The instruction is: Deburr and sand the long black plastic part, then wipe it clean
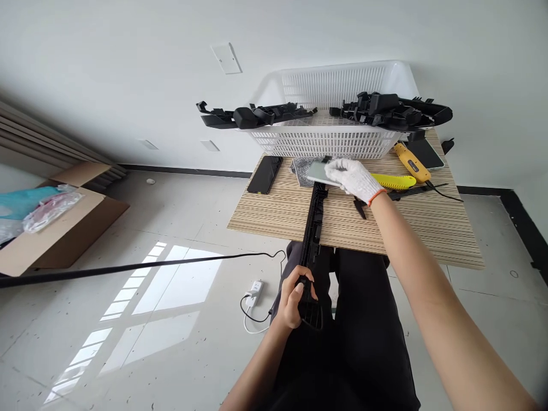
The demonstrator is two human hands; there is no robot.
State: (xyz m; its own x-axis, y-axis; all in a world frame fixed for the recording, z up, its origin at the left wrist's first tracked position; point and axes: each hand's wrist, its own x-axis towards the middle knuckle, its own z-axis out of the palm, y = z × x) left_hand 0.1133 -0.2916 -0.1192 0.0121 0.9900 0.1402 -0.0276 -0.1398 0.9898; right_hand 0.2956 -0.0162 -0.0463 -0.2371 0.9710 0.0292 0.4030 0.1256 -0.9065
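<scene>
My left hand (295, 297) is bare and wraps round the near end of a long black plastic trim piece (315, 220). The trim piece runs away from my lap, over the table edge and onto the tabletop. My right hand (353, 178), in a white knitted glove with an orange cuff, grips a flat pale grey-green piece (321, 173) whose kind I cannot make out. That flat piece lies over the trim's far end; whether they touch is unclear. A speckled grey pad (302, 170) shows just behind it.
A white plastic basket (321, 140) stands at the back, with black plastic parts (387, 109) across its rim. On the striped table (265, 214) are a black phone (265, 174), a yellow-handled corded tool (413, 162) and a bright yellow tool (393, 182). A power strip (255, 292) lies on the floor.
</scene>
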